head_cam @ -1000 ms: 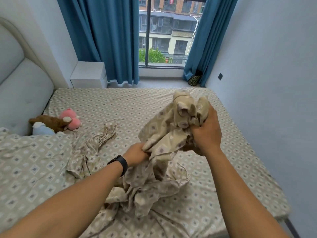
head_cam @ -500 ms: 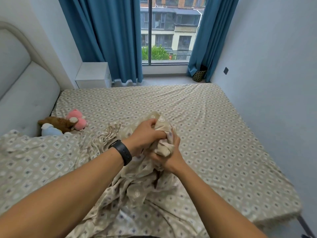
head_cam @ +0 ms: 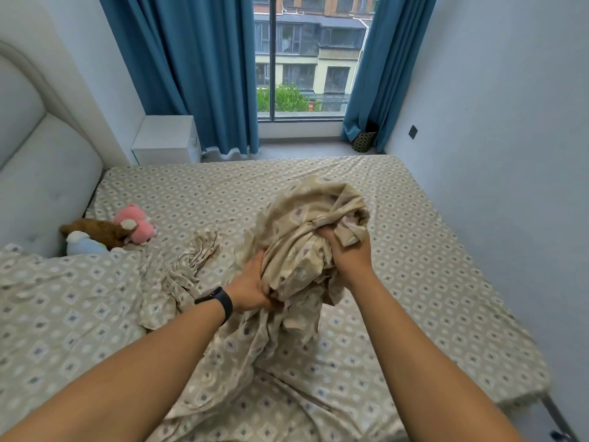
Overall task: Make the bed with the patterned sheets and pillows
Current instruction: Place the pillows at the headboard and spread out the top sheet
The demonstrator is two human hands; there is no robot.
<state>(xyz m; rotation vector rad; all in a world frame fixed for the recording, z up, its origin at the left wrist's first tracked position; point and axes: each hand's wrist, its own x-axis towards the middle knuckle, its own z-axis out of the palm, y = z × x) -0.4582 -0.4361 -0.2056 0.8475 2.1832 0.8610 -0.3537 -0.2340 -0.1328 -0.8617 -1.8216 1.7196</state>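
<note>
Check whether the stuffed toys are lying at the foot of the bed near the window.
No, the stuffed toys lie against the padded headboard on the left.

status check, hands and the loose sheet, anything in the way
Left hand and right hand both grip the bunched patterned sheet, lifted above the bed. Stuffed toys lie by the headboard, apart from the sheet.

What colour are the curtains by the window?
Deep blue, plain, with no pattern: the curtains hang on both sides of the window. The head view shows them.
</note>
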